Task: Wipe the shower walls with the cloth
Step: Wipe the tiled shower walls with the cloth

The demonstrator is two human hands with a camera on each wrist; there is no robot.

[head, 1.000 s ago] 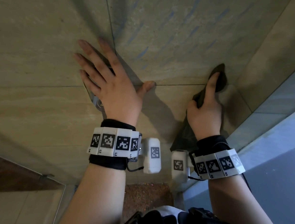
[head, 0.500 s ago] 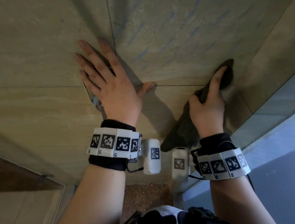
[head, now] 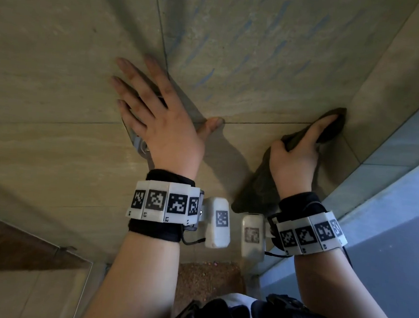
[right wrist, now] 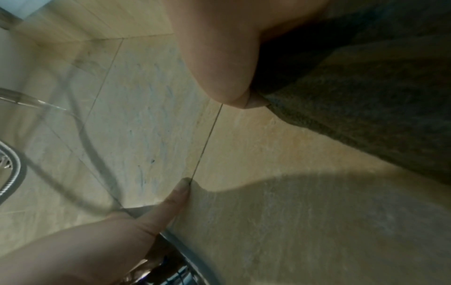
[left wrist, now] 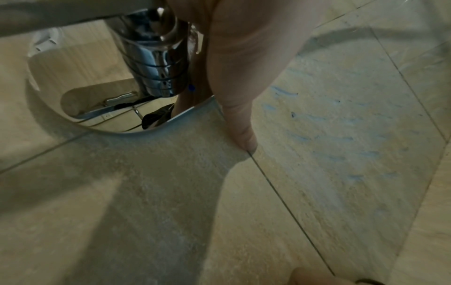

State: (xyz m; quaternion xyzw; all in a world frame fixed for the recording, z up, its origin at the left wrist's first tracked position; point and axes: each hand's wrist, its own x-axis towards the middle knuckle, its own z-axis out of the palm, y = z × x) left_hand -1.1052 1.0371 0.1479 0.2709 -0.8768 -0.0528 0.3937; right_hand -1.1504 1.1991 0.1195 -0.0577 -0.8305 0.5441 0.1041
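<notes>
The head camera looks forward and down over both forearms at the tiled wall [head: 62,47]. The left wrist camera sits close against that wall, facing along the left hand [left wrist: 234,81] past a chrome tap [left wrist: 156,57]. The right wrist camera, equally near, faces sideways across the tiles. All three views share the grout line [head: 264,123] at the left thumb.

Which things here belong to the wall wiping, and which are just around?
In the job:
- dark cloth, gripped by the right hand
- tiled shower wall, with bluish streaks
- left hand, fingers spread over the wall and fitting

Just around:
- chrome shower fitting
- metal shower hose
- speckled brown floor
</notes>
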